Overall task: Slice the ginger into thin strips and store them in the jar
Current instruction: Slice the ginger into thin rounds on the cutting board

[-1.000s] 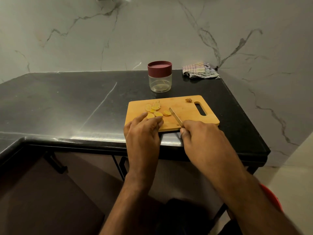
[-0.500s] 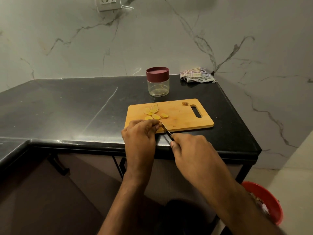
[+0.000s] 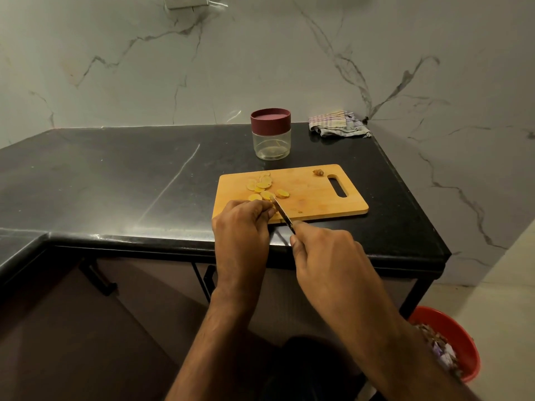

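At the cutting board's (image 3: 307, 195) near-left corner by the surface (image 3: 115, 180) edge, left hand (image 3: 241, 227) fingers curl onto ginger slices (image 3: 262, 188), right hand (image 3: 327, 256) grips the knife (image 3: 280, 212), lidded jar (image 3: 271, 134) well behind.

Knife (image 3: 282, 214) handle: hidden inside the curled right hand (image 3: 327, 256); only the blade shows. Left hand (image 3: 241, 227) fingertips: curled under at the blade, whatever they hold is hidden. Wall socket (image 3: 185, 1): cut off by the top edge. Red bin (image 3: 451, 337): partly behind the right forearm, contents too blurred to identify
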